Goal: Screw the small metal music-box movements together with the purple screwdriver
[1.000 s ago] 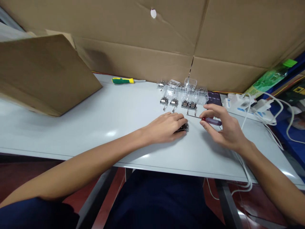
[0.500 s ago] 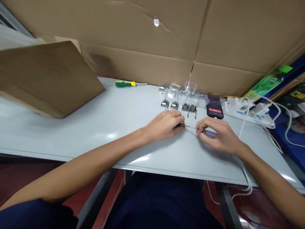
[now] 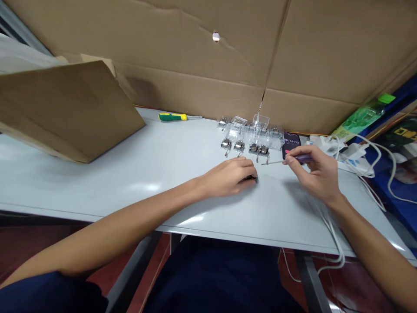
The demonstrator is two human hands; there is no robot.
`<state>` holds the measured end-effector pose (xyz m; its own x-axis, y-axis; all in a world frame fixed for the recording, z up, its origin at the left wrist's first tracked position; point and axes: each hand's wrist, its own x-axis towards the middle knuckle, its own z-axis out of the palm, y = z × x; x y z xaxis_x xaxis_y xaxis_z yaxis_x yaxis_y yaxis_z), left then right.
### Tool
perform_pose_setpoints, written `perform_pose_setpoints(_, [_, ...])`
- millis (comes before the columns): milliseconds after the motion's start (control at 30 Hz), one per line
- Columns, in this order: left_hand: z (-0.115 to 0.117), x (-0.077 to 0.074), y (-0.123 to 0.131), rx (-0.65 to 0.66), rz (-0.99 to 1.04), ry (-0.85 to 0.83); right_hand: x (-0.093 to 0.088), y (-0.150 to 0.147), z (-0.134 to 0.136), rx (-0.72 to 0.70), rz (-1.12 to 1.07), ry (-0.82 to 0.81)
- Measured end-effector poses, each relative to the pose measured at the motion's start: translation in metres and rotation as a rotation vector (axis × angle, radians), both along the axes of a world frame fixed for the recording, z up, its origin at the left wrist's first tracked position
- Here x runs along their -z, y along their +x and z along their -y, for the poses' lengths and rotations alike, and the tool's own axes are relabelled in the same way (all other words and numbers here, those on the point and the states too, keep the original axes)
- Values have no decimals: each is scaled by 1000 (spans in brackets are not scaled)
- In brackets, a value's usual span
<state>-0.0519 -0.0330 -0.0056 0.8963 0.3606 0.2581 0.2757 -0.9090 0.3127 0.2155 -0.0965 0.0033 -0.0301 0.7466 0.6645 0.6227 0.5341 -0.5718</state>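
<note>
Against the white tabletop (image 3: 182, 156), my left hand (image 3: 228, 176) is closed around a small dark metal crank mechanism (image 3: 250, 177), which looks like a music box movement. My fingers hide most of it. My right hand (image 3: 316, 174) grips a thin screwdriver (image 3: 273, 163) with a purplish handle. Its shaft points left, above the table and apart from the held piece. Just beyond my hands, several similar metal movements (image 3: 239, 145) with little cranks sit in a row. Behind them are clear plastic cases (image 3: 261, 124), some stacked.
A green-and-yellow screwdriver (image 3: 172, 117) lies at the back. An open cardboard box (image 3: 74, 113) stands at left. Behind my right hand are a phone (image 3: 291, 139) showing a timer, a white power strip (image 3: 353, 165) with cables, and a green-capped bottle (image 3: 363, 115). Cardboard (image 3: 182, 87) walls the back.
My right hand has drawn the screwdriver away from the held movement, raising it up and to the right. My left hand has shifted slightly, still around the movement.
</note>
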Motion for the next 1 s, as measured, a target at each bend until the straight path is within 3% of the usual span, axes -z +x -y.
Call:
perform_pose_setpoints(167, [-1, 2, 0, 6, -12, 22, 9, 17, -17, 185, 90, 91])
perform_pose_setpoints(400, [0, 2, 0, 2, -36, 37, 26, 33, -38, 132, 282, 9])
perform_pose_setpoints(733, [1, 3, 0, -2, -39, 40, 34, 29, -49, 63, 334, 27])
perform_pose_setpoints(867, [0, 2, 0, 4, -40, 40, 33, 27, -48, 67, 337, 29])
perform_pose_setpoints(1000, [0, 2, -1, 3, -48, 42, 21, 27, -39, 91, 356, 46])
